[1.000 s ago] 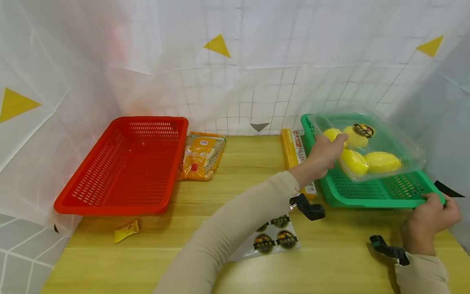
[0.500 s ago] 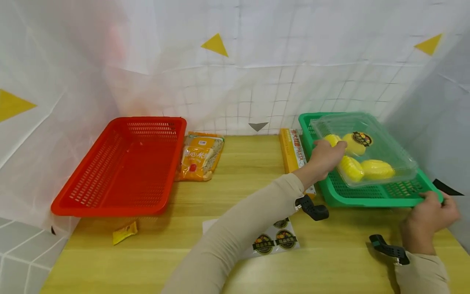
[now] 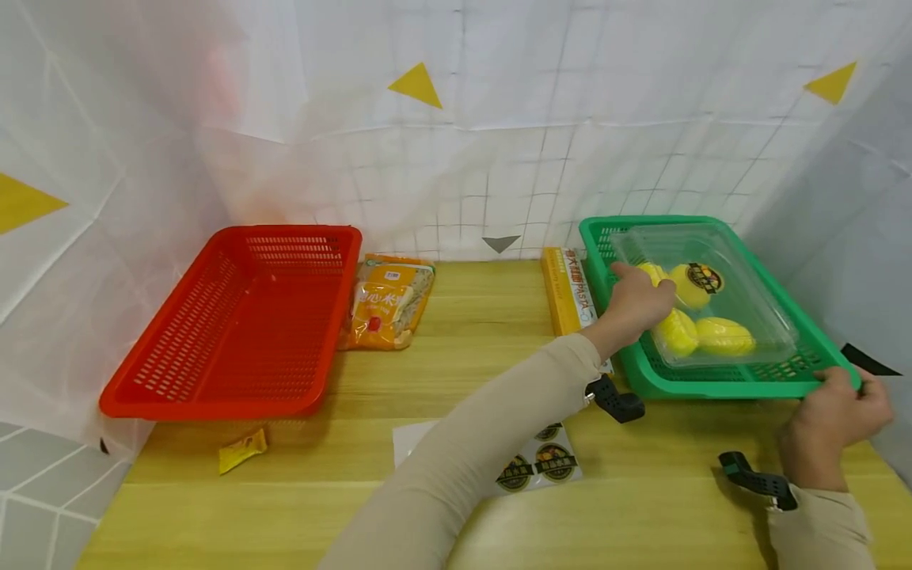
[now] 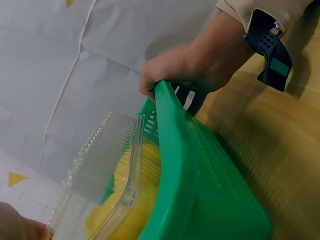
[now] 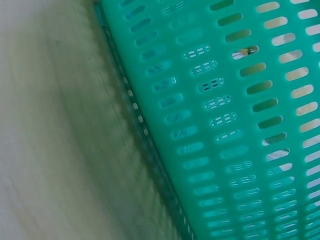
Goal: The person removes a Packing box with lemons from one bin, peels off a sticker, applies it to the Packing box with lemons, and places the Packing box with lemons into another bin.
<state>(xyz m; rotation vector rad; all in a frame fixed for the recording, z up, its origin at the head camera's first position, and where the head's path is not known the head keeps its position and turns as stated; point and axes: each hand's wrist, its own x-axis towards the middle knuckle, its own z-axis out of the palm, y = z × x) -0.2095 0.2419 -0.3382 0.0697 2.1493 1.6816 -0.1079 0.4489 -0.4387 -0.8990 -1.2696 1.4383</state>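
In the head view my left hand (image 3: 641, 301) grips the left edge of a clear plastic box (image 3: 755, 293). Several yellow rounded pieces (image 3: 723, 336) are inside, and a dark round sticker (image 3: 704, 278) is on its lid. The box lies within the outline of a green perforated basket (image 3: 741, 389) on the right. At that basket's front right corner, my right hand (image 3: 844, 408) holds the rim; the left wrist view shows this right hand (image 4: 185, 70) with its fingers curled over the edge. Only the basket's slotted wall (image 5: 210, 125) fills the right wrist view.
A red basket (image 3: 214, 410) stands at the left, with an orange food packet (image 3: 388, 305) beside it. A pasta box (image 3: 566, 293) lies along the green basket's left side. Near the front are a small yellow wrapped packet (image 3: 242, 451) and a sticker sheet (image 3: 549, 467) partly under my left arm.
My left hand has lowered the clear plastic box into the green basket, shifting it slightly left as its right side came down. The right hand has stayed on the rim.
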